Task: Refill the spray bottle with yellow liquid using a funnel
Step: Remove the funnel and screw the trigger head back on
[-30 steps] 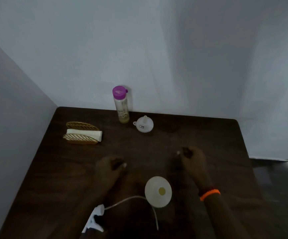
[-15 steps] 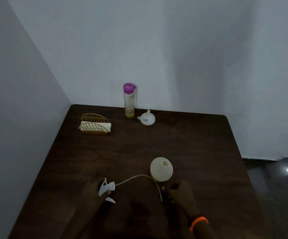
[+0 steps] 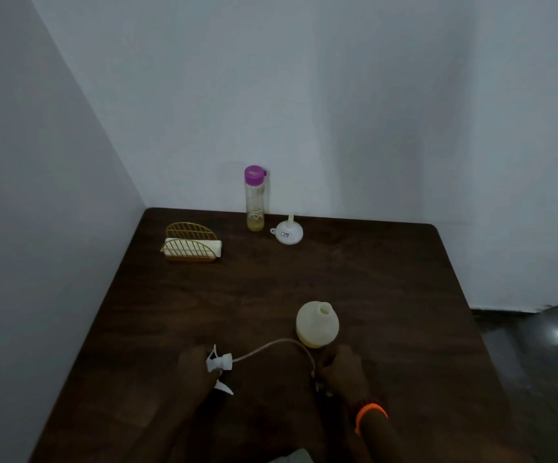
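Note:
The cream spray bottle point(image 3: 317, 325) stands uncapped near the front middle of the dark table point(image 3: 371, 279). Its white spray head point(image 3: 219, 362) is off the bottle and sits in my left hand point(image 3: 195, 370), left of the bottle. A thin tube point(image 3: 270, 345) curves from the head to my right hand point(image 3: 341, 372), whose curled fingers meet the tube's end just in front of the bottle. At the back stands a clear bottle point(image 3: 254, 198) with a purple cap and a little yellow liquid. A white funnel point(image 3: 289, 230) lies upside down beside it.
A gold wire holder point(image 3: 190, 243) with a folded white cloth stands at the back left. Walls close off the table's left and far sides. The table's right edge drops to a dark floor point(image 3: 544, 345). An orange band point(image 3: 369, 414) circles my right wrist.
Both hands have drawn back from mid-table toward me. My left hand has closed on the spray head, which lay loose before. My right hand has come to the tube's end.

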